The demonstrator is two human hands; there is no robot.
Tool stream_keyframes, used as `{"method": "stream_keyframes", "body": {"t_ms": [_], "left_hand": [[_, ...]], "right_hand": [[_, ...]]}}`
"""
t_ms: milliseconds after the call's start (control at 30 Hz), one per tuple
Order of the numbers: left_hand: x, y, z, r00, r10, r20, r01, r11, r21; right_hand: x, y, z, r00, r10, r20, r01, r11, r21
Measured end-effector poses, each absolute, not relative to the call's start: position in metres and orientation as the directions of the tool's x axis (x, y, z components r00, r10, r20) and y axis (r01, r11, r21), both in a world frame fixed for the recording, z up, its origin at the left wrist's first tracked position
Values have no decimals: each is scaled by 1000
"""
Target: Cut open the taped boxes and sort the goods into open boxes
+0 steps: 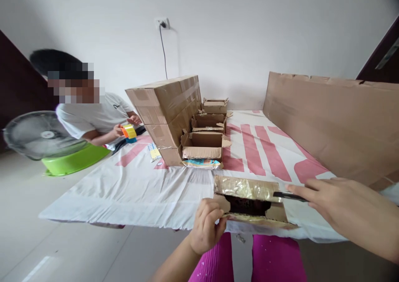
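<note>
A small cardboard box with shiny tape on its flaps lies at the near edge of the table, its top partly open and dark inside. My left hand is closed on the box's near left edge, fingers curled over the cardboard. In my right hand is a slim black box cutter, its tip at the right end of the taped far flap. Most of the cutter's handle is hidden by my fingers.
Opened boxes stand in a row beside stacked closed cartons. A blue packet lies before them. A large cardboard sheet stands at right. At left, a person holds tape rolls near a fan.
</note>
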State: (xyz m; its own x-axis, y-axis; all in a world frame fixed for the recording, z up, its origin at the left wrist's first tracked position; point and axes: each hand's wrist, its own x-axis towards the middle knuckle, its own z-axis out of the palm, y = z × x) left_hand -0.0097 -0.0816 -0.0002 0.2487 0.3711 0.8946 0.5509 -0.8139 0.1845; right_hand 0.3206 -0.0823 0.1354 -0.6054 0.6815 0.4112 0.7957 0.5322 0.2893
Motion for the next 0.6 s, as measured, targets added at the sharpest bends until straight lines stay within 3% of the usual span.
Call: {"method": "stream_keyframes", "body": {"t_ms": [100,300,400,600], "left_hand": [[-10,-84,-6,307,340,889,513,-846,147],[-12,-91,-8,459,425,780,530,-836,144],[-14,-93,-1,496,468,732,506,-840,195],[-14,-83,24,355,581,733,530,-770,354]], "right_hand": [[305,-80,135,-681,672,290,732,620,284],[275,-75,114,-671,664,331,736,649,191],[280,-62,107,-593,723,355,798,587,137],[309,-36,68,-282,846,453,939,340,-52]]}}
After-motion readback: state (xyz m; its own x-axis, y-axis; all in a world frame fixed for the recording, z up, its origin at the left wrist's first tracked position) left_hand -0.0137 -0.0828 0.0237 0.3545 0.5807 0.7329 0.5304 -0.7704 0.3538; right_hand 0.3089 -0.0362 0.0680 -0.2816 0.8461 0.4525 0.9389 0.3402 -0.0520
